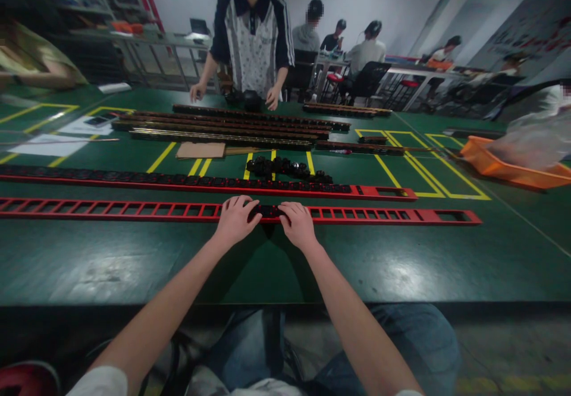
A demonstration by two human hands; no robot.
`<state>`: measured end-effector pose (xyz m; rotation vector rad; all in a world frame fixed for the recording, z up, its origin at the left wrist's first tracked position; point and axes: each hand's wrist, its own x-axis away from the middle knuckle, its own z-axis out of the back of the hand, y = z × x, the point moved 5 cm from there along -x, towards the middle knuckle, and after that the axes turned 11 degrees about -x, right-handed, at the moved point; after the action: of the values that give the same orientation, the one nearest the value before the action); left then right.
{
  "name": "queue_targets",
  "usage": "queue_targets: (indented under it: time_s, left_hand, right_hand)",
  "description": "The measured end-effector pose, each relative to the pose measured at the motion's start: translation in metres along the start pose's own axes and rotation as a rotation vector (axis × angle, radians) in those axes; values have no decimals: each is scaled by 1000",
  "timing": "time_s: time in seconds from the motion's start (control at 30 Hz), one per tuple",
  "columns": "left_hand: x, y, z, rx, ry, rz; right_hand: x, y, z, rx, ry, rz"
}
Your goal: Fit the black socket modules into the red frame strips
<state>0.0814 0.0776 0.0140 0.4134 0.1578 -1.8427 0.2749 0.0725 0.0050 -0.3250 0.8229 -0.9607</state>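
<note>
A long red ladder-like frame (pixel 357 214) lies across the table in front of me, with a row of rectangular slots along it. My left hand (pixel 235 222) rests over its middle, fingers curled and thumb against a small black part (pixel 267 210) seated in the slots. From the other side, my right hand (pixel 300 223) presses the same place with curled fingers and thumb. The fingers partly hide the black part. Just behind lies a second red frame (pixel 379 192), its slots mostly filled with black pieces. Beyond it is a loose pile of black parts (pixel 279 167).
Bundles of long dark strips (pixel 223 131) lie farther back, near a cardboard piece (pixel 200 150). An orange bin (pixel 513 161) with a plastic bag stands at right. A person (pixel 252 39) stands across the green table (pixel 134 259); others sit behind.
</note>
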Motion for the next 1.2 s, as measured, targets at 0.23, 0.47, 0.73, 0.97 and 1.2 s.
queue_targets:
  time_s: [0.23, 0.47, 0.73, 0.97, 1.2]
  left_hand:
    - [-13, 49, -9, 4, 41, -114]
    - [-4, 50, -12, 42, 56, -58]
    - [-7, 52, -11, 13, 67, -42]
    - [-7, 52, -10, 15, 77, -47]
    - [-10, 51, -11, 11, 57, -41]
  right_hand:
    - [2, 0, -1, 37, -7, 1]
    - [3, -1, 0, 8, 17, -13]
    - [4, 2, 0, 64, 43, -47]
    - [2, 3, -1, 111, 47, -64]
    - [2, 1, 0, 128, 37, -61]
